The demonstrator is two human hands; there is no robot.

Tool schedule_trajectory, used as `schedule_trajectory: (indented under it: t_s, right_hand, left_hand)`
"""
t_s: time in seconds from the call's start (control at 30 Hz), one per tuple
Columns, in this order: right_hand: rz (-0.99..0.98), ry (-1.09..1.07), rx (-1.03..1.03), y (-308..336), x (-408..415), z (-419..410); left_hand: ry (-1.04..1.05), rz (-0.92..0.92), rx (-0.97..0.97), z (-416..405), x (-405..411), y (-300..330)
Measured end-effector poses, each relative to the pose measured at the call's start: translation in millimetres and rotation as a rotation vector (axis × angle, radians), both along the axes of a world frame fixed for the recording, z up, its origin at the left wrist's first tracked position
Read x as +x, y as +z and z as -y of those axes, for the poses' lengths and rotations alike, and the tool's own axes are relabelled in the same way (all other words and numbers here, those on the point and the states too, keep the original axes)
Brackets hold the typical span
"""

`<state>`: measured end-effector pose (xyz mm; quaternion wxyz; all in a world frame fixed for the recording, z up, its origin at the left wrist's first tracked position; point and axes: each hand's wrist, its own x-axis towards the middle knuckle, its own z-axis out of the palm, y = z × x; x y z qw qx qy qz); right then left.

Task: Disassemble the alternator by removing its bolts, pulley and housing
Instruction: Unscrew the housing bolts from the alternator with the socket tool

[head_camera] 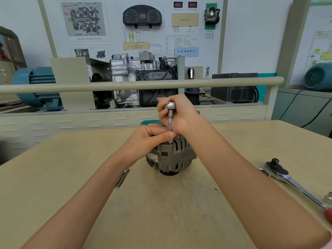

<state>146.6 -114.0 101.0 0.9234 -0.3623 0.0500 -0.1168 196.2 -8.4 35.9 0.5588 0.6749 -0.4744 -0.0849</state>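
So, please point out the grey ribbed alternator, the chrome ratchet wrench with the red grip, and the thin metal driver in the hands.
Grey ribbed alternator (pixel 172 157): head view, on its slotted side wall.
Chrome ratchet wrench with red grip (pixel 294 186): head view, on its shaft.
Thin metal driver (pixel 170 121): head view, on its knurled shank.

Both forearms are seen bare to the elbow. No rings or watch are worn on the left hand (pixel 150 137) or right hand (pixel 179 114). A pale pink sleeve edge (pixel 329 244) is glimpsed at the lower right corner.
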Motion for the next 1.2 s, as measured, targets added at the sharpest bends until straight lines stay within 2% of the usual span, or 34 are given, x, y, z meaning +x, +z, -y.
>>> schedule_trajectory:
  t_s: [0.07,0.1,0.17,0.3,0.47,0.57,0.7,0.8,0.87,0.93,0.97,1.0,1.1,1.2]
  right_hand:
    - [0.014,-0.443,-0.057,-4,1,-9]
    - [0.026,-0.576,-0.085,-6,2,-13]
    - [0.046,-0.622,-0.142,-8,4,-18]
    - [-0.04,-0.408,-0.177,1,5,-16]
    - [-0.127,0.187,-0.179,9,7,7]
    - [-0.126,0.488,-0.224,11,10,11]
    - [-0.11,0.601,-0.199,9,13,12]
    - [-0.078,0.437,-0.151,8,6,9]
    - [-0.063,0.096,-0.123,5,4,-1]
    - [-0.003,-0.403,-0.089,-3,4,-12]
    - [0.037,-0.58,-0.063,-5,5,-17]
    - [0.067,-0.662,-0.074,-6,6,-21]
    - [0.005,-0.602,-0.179,-3,7,-22]
    - [-0.094,-0.259,-0.154,5,6,-8]
  left_hand:
    - [0.031,0.019,-0.004,1,-3,2]
    - [0.039,0.035,0.001,2,-3,2]
    - [0.038,0.045,0.021,1,-1,1]
    - [0.039,-0.004,0.079,0,2,1]
    - [-0.026,0.04,0.079,1,2,-1]
    - [-0.057,-0.022,0.068,-2,2,0]
    - [-0.078,-0.044,0.035,-2,2,-1]
    - [-0.059,-0.019,0.015,-2,0,-1]
    - [-0.037,-0.012,0.003,-1,-1,-1]
    - [0.011,0.005,0.007,1,-3,0]
    - [0.039,0.03,0.014,2,-2,0]
    - [0.052,0.045,0.022,2,-2,-1]
    - [0.044,-0.003,0.037,1,-3,1]
    - [0.011,-0.04,0.054,0,-4,1]
